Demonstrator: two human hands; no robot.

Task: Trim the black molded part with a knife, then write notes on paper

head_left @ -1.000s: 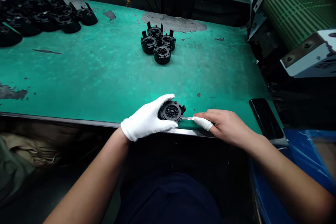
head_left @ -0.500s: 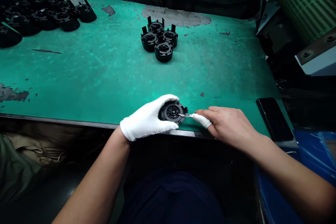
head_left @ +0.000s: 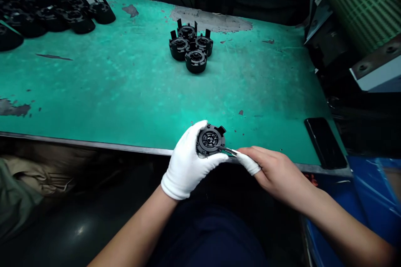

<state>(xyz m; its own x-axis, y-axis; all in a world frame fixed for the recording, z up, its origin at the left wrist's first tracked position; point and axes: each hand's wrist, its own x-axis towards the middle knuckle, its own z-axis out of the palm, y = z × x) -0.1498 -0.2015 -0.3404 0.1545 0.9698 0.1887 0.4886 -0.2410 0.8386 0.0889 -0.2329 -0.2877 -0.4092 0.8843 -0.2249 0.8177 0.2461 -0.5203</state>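
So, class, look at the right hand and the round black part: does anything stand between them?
Only the slim tool held in the right hand spans the gap, its tip at the lower right of the round black part. The thumb of the gloved left hand lies just below the tool; nothing visible blocks the way.

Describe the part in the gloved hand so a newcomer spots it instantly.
On the long green worktable, go to the near edge and the white-gloved left hand. It grips a round black part with concentric rings. Unlike the four black cylindrical parts clustered farther back, this one is held, with a thin metallic tool at its face.
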